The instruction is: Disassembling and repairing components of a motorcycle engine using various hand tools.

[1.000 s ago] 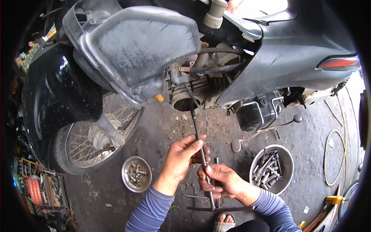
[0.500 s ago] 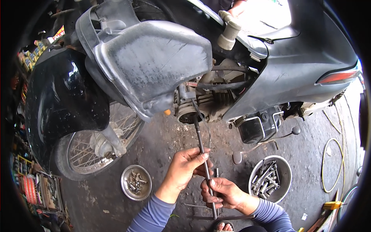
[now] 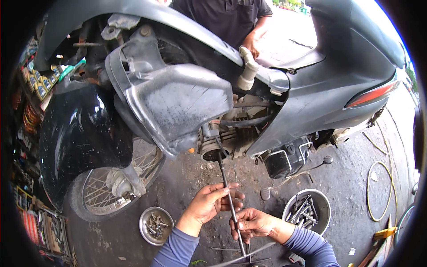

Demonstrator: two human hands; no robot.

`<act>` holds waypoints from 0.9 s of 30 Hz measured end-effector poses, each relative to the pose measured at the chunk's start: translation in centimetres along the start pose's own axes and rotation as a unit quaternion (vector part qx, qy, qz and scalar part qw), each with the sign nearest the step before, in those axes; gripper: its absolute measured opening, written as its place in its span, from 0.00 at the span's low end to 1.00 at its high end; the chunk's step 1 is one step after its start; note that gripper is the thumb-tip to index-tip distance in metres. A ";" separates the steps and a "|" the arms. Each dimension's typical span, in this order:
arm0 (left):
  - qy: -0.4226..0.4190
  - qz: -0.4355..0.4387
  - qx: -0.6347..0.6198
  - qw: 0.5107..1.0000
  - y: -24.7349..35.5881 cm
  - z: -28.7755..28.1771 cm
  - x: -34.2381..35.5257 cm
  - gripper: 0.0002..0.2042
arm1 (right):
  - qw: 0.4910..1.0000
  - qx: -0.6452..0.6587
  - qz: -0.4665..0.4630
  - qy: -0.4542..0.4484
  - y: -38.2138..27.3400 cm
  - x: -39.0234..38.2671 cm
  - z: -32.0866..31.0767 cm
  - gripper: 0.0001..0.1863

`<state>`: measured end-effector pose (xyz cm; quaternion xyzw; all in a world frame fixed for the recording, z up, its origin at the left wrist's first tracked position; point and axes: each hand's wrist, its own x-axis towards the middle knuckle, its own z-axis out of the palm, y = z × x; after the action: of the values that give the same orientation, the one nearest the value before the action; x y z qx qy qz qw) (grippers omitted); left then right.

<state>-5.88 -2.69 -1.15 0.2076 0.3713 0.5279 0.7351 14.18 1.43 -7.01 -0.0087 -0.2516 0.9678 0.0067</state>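
My left hand (image 3: 210, 204) loosely rings the dark shaft of a long T-handle wrench (image 3: 231, 205), fingers partly spread behind it. Lower down, my right hand (image 3: 252, 224) grips the same shaft between thumb and fingers. The wrench's far end reaches into a round opening of the motorcycle engine (image 3: 212, 150); its tip is hidden there. Near my knees a blurred silver crossbar (image 3: 262, 249) slants across the wrench's lower end. Above the engine hangs the scuffed grey leg shield (image 3: 178, 100) of the motorcycle.
A metal bowl of small parts (image 3: 155, 224) sits left, and a larger basin of sockets and wrenches (image 3: 307, 213) right. The spoked front wheel (image 3: 113, 189) stands at left. Across the motorcycle, a person in a dark shirt (image 3: 218, 18) rests a hand on it. A hose (image 3: 369, 191) loops at right.
The view has tilted up, bringing the other person's torso into sight. My left fingers have spread somewhat around the shaft. The crossbar at the wrench's lower end now slants differently and is blurred.
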 end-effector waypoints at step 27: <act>0.147 0.198 -0.072 0.966 0.3 -0.1 4.5 0.19 | 0.999 -0.004 -0.041 -0.016 0.9 1.0 0.3 0.18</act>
<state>-5.39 1.58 -2.42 0.1437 0.3876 0.7132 0.5661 13.14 0.51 -7.22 0.0172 -0.2555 0.9657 0.0425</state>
